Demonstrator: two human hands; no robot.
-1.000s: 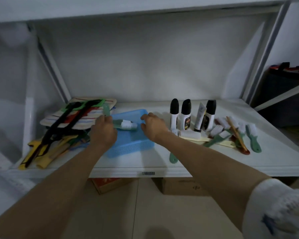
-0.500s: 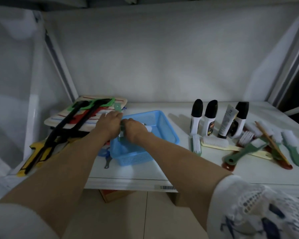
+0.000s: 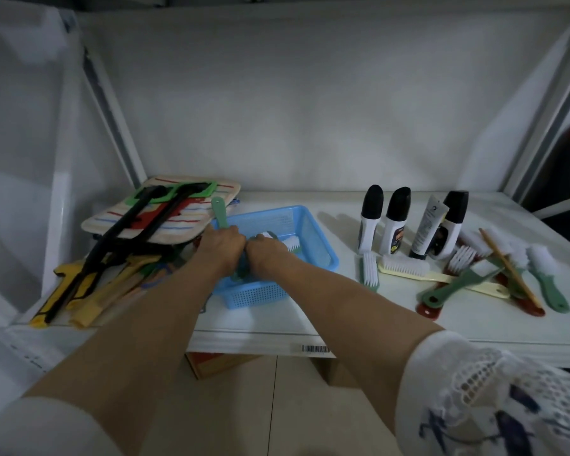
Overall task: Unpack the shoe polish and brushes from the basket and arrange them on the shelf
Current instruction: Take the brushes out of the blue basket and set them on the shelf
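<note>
A blue mesh basket (image 3: 314,245) stands on the white shelf (image 3: 392,311), left of middle. My left hand (image 3: 222,249) is at the basket's left rim, its fingers curled round a green brush handle (image 3: 219,212) that sticks up and away. My right hand (image 3: 266,255) is inside the basket, gripping a green brush with white bristles (image 3: 291,243). To the right stand three black-capped polish bottles (image 3: 371,219) and a white tube (image 3: 427,229). Several brushes (image 3: 405,266) lie in front of them and further right.
A striped pad (image 3: 165,212) with long black and green-framed items on it lies at the shelf's left, over a pile of yellow and wooden pieces (image 3: 79,291). A slanted shelf brace (image 3: 112,120) rises behind. Cardboard boxes (image 3: 218,365) sit below the shelf.
My right hand went from the basket's right rim into the basket and onto the white-bristled brush. My left hand stayed at the left rim. The view moved closer and leftward.
</note>
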